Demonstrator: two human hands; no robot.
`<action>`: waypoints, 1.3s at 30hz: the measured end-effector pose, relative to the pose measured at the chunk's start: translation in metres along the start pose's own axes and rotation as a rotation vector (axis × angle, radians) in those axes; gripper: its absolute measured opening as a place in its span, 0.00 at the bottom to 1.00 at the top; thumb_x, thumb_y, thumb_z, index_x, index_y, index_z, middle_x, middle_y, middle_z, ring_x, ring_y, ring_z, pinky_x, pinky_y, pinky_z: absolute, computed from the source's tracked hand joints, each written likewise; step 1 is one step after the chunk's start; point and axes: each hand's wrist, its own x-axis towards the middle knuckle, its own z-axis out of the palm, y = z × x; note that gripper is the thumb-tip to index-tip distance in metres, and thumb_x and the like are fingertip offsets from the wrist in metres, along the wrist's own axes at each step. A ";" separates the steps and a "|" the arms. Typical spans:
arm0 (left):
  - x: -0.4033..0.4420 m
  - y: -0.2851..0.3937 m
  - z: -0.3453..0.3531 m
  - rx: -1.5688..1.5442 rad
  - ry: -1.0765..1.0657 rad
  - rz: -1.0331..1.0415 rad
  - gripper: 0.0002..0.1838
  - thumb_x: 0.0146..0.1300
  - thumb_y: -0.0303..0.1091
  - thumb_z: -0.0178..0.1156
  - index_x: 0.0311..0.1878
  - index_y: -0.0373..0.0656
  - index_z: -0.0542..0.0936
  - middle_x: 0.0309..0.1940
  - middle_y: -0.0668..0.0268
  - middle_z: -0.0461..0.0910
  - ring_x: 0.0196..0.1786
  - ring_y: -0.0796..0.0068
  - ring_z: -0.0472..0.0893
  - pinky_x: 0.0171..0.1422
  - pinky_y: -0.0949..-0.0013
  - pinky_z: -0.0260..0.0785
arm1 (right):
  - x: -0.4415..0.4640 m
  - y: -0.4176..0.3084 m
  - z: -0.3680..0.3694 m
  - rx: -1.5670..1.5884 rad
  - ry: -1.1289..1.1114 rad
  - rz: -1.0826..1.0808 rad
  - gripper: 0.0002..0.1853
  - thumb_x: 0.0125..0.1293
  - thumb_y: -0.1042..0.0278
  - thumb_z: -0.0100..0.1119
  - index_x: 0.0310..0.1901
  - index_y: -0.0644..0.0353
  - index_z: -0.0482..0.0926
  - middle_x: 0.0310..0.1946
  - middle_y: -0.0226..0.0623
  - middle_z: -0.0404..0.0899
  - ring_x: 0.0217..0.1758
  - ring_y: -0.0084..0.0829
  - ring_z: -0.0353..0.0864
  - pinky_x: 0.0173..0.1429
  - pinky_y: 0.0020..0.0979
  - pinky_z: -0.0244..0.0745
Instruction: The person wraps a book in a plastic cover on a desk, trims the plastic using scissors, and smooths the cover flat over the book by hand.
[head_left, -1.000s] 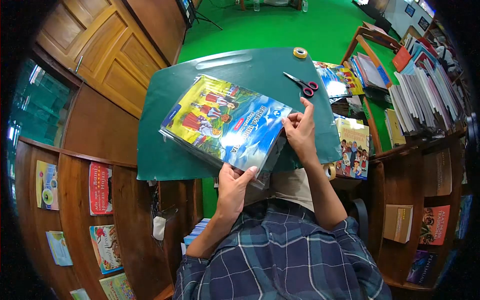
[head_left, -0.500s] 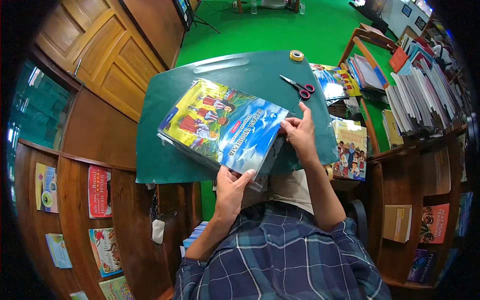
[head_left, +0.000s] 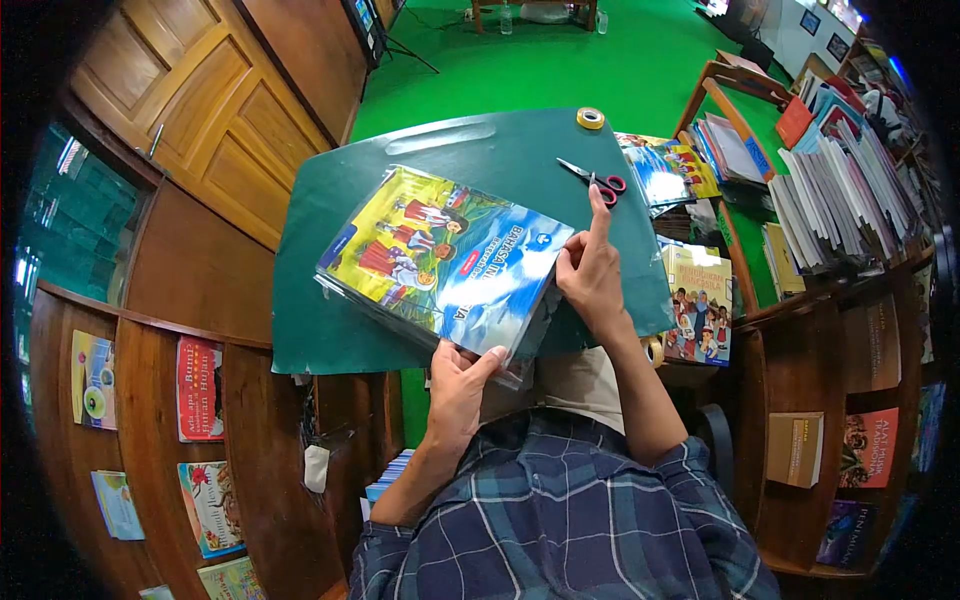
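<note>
A textbook titled "Bahasa Indonesia" lies slanted on the green table, its glossy cover facing up and loose clear plastic showing along its lower edge. My left hand grips the near corner, thumb on top and fingers underneath. My right hand pinches the book's right edge between thumb and bent fingers, with the index finger pointing up. Whether it holds the cover or the plastic there, I cannot tell. Just beyond that fingertip lie open scissors with dark red and black handles.
A roll of yellow tape sits at the table's far right corner. More books are stacked right of the table, beside a rack of upright books. Wooden display shelves flank me. A clear plastic strip lies at the back.
My right hand has turned a little and its index finger stands straighter, overlapping the scissors' handle in view. Glare has shifted across the cover title. The left hand keeps its hold.
</note>
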 end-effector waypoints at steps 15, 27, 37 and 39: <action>0.000 0.001 -0.001 0.016 0.015 -0.058 0.23 0.60 0.16 0.58 0.57 0.30 0.65 0.47 0.53 0.77 0.43 0.69 0.81 0.47 0.77 0.73 | -0.006 -0.006 -0.015 0.014 -0.079 -0.014 0.45 0.51 0.89 0.55 0.72 0.60 0.51 0.32 0.38 0.73 0.32 0.29 0.73 0.38 0.30 0.71; 0.001 0.000 0.002 -0.026 -0.001 -0.023 0.20 0.58 0.19 0.62 0.53 0.31 0.68 0.44 0.55 0.78 0.39 0.74 0.80 0.40 0.80 0.74 | -0.013 0.000 -0.010 -0.282 -0.118 -0.302 0.44 0.52 0.90 0.53 0.73 0.56 0.55 0.33 0.38 0.79 0.31 0.30 0.75 0.50 0.31 0.67; 0.003 -0.003 -0.003 -0.011 -0.026 -0.019 0.21 0.58 0.18 0.61 0.54 0.30 0.67 0.45 0.54 0.78 0.40 0.72 0.81 0.43 0.78 0.74 | -0.014 -0.002 -0.014 -0.224 -0.119 -0.269 0.43 0.54 0.86 0.56 0.73 0.55 0.55 0.39 0.38 0.82 0.38 0.31 0.78 0.54 0.33 0.66; 0.002 -0.002 -0.003 -0.031 -0.037 -0.003 0.20 0.58 0.20 0.62 0.53 0.30 0.68 0.44 0.55 0.78 0.39 0.73 0.80 0.41 0.79 0.74 | -0.013 -0.004 -0.011 -0.175 -0.003 -0.357 0.44 0.54 0.85 0.57 0.73 0.55 0.53 0.36 0.39 0.82 0.34 0.31 0.78 0.51 0.32 0.66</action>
